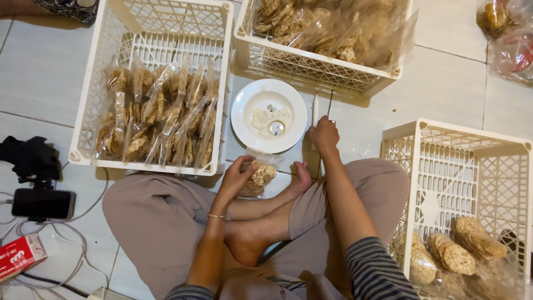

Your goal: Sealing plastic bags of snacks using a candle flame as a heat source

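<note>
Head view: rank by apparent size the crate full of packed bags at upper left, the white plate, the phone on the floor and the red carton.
1. crate of packed bags
2. white plate
3. and 4. phone and red carton: they look alike in size, and the carton is cut off by the frame edge, so no ranking.

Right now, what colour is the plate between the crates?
White; the plate shows best in the head view.

A clear bag of round brown crackers (pixel 259 175) lies on the tiled floor (top crumpled open), just below the white plate's rim.
</note>
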